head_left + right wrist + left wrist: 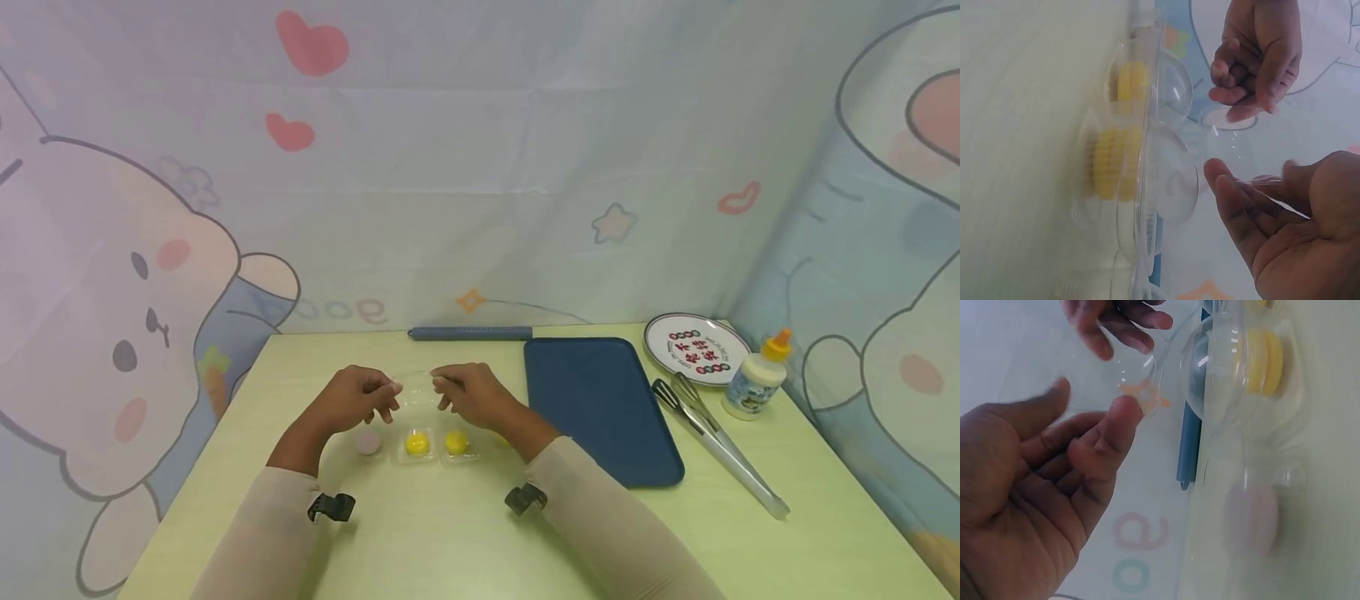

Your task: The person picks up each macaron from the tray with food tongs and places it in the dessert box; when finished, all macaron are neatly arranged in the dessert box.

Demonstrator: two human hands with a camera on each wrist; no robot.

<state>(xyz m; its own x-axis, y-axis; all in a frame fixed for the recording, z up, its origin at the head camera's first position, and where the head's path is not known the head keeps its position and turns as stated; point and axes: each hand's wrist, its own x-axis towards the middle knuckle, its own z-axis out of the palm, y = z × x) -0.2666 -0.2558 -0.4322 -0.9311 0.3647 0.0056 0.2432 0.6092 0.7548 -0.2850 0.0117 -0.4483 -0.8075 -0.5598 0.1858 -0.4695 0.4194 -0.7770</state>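
Observation:
Both hands hold a clear plastic piece with a rounded dome [417,395] above the table, one at each side. The left hand [358,395] has its curled fingers and thumb at the piece's left edge. At the opposite edge, the right hand [474,395] pinches it; the thin rim shows between thumb and fingers in the right wrist view. Below sit a yellow macaron [417,443] and another yellow macaron [457,442] in clear plastic cases. A pale lilac macaron [1252,519] lies beside them. Part of a further yellow item is hidden behind the right wrist.
Right of the hands lies a dark blue tray [600,408]. Beyond it are metal tongs [720,450], a white plate with red print [667,332] and a white bottle with an orange tip [756,382]. A blue-grey rod [471,333] lies along the back edge.

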